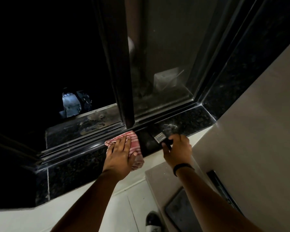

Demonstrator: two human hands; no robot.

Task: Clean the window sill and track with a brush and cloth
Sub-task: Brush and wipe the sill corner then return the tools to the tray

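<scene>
Dark granite window sill (77, 163), speckled, dusty smears at its right end. Sliding track (84, 144) runs along the sill's far edge. Left hand (119, 153) flat, fingers spread, pressing a red-and-white cloth (132, 141) on the sill beside the track. Right hand (177, 149) curled around a brush (161, 138), bristles on the sill just right of the cloth.

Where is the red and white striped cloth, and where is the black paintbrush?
Red and white striped cloth (132, 139): head view, on its bare upper-right part.
Black paintbrush (159, 136): head view, on its silver metal band.
</scene>
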